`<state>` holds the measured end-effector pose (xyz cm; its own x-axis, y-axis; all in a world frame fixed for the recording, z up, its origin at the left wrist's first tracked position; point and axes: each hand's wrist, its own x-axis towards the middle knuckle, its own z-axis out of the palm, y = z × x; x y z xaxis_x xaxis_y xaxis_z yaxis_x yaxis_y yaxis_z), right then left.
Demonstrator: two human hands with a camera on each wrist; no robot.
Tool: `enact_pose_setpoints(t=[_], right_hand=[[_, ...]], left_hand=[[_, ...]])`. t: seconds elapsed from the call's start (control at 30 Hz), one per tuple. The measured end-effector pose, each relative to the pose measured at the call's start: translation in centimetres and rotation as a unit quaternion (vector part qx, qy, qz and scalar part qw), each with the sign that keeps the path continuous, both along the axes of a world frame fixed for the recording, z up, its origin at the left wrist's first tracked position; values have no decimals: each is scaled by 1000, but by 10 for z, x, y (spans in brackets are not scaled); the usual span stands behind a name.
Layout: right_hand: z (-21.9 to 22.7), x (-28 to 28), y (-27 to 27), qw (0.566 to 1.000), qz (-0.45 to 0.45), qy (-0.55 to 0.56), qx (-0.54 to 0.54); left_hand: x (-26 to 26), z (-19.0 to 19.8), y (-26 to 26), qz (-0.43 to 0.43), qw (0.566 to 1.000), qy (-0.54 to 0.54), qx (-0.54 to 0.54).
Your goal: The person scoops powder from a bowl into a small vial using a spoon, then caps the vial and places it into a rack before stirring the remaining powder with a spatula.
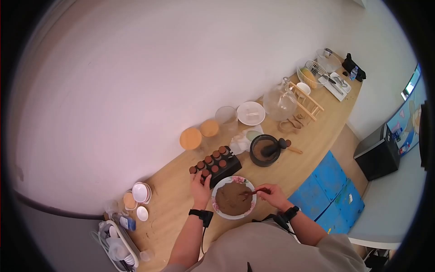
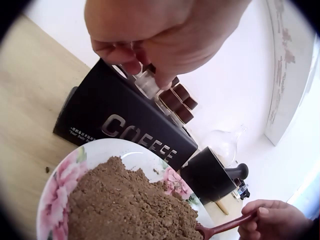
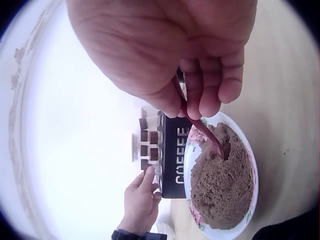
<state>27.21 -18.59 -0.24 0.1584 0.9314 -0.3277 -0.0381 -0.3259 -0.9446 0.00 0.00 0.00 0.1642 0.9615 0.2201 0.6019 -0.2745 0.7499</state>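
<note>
My right hand [image 1: 273, 196] pinches the handle of a dark red spoon [image 3: 202, 129]. The spoon's bowl is dug into brown powder [image 2: 130, 205], which fills much of a white bowl with pink flowers [image 1: 217, 209]. Behind that bowl sits a black box lettered COFFEE [image 2: 125, 120], with rows of small glass jars under brown caps [image 1: 215, 168] set into its top. My left hand [image 1: 199, 189] is over the box's near left end, thumb and fingers gripping a clear glass jar [image 2: 146, 85]. The fingers partly cover that jar.
A black mortar [image 1: 253, 158] with its pestle [image 1: 272, 149] stands right of the box. Behind are wooden-lidded jars [image 1: 190, 138], a white plate [image 1: 258, 120] and a round glass flask [image 1: 278, 104]. Small white bowls [image 1: 142, 192] and a grey tray [image 1: 129, 238] lie left.
</note>
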Motion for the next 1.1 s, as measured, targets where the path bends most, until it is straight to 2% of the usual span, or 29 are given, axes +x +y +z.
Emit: enact_pose_setpoints(t=[0.07,0.2,0.27,0.33,0.4,0.43,0.47,0.53,0.57,0.6,0.63,0.67,0.7,0.77,0.8,0.83,0.87,0.9,0.93,0.97,1.03,1.1], right_hand=[[-7,0,1,1000,-5,17,-5],[-15,3,-1,999,-17,39,-7],[-21,4,-3,999,-18,51,-6],[-25,7,-6,999,-13,45,-11],[-26,14,-14,999,-3,37,-15],[-21,21,-20,994,2,-105,-16],[-10,22,-23,969,6,-246,-15],[23,22,-22,963,-16,-269,26],[45,20,-20,954,-44,-290,63],[72,14,-9,975,-15,-214,52],[96,4,7,990,10,-137,43],[111,-11,20,993,44,-75,79],[124,-27,32,990,78,-14,118],[155,-57,48,951,146,-112,247],[156,-65,51,951,141,-115,249],[154,-72,53,954,120,-139,237],[152,-77,54,956,100,-162,224],[149,-78,54,955,101,-163,225],[147,-78,54,963,63,-161,208],[145,-79,52,969,26,-159,189],[147,-81,51,976,22,-128,175],[150,-83,51,981,16,-99,164]], left_hand=[[1,11,0,16,997,-44,53],[-5,49,-16,58,995,-69,42],[-10,61,-25,36,960,-278,13],[-19,71,-34,17,949,-314,-25],[-22,97,-49,-43,890,-413,-187],[-25,102,-55,-68,866,-436,-235],[-26,110,-61,-65,866,-438,-232],[-25,128,-72,-141,793,-486,-339],[-23,135,-75,-163,781,-471,-376],[-21,134,-76,-166,778,-471,-381],[-18,133,-76,-209,794,-405,-403],[-14,132,-76,-253,804,-336,-420],[-6,134,-78,-274,799,-328,-423],[2,132,-80,-281,789,-327,-437],[3,133,-80,-279,782,-328,-450],[1,137,-76,-280,755,-361,-470],[0,143,-77,-282,755,-361,-469],[-2,151,-81,-278,789,-332,-436],[-4,157,-86,-271,820,-304,-402],[-5,158,-90,-268,819,-308,-403],[-9,158,-98,-278,899,-131,-311],[-14,152,-96,-299,896,-118,-306]])
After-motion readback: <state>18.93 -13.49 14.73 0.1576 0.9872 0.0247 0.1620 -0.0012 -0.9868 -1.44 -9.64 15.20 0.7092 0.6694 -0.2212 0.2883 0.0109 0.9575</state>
